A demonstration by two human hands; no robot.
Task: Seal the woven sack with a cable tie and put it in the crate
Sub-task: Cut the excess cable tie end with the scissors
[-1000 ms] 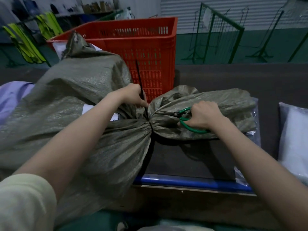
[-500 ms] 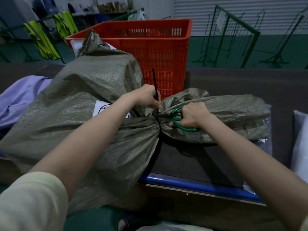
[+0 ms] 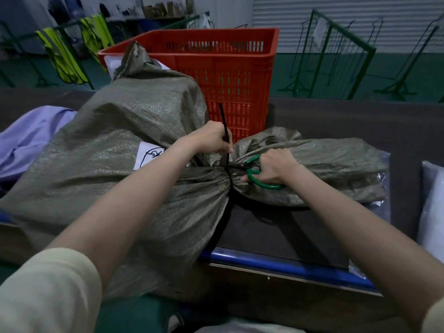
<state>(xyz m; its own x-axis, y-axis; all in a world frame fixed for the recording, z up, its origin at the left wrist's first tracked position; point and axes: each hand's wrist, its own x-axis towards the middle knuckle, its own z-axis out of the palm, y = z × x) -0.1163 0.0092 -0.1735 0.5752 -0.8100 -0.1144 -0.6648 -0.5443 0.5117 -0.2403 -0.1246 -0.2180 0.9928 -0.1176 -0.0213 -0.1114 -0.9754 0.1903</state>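
Note:
A bulky grey-green woven sack (image 3: 115, 150) lies on the dark table, its neck cinched by a black cable tie (image 3: 223, 121) whose free tail sticks straight up. My left hand (image 3: 211, 140) pinches that tail just above the cinch. My right hand (image 3: 274, 168) grips green-handled scissors (image 3: 254, 173), whose blades lie across the tail at the cinch. The sack's loose mouth (image 3: 324, 169) spreads to the right. The red plastic crate (image 3: 230, 68) stands behind the sack.
Purple fabric (image 3: 28, 140) lies at the left. A white bag (image 3: 432, 212) sits at the right edge. The table has a blue front rail (image 3: 288, 265). Green wire racks (image 3: 336, 56) and yellow vests (image 3: 62, 56) stand on the floor beyond.
My right hand has moved the scissors leftwards, so the blades now sit on the tie's tail at the cinch. The view has shifted slightly.

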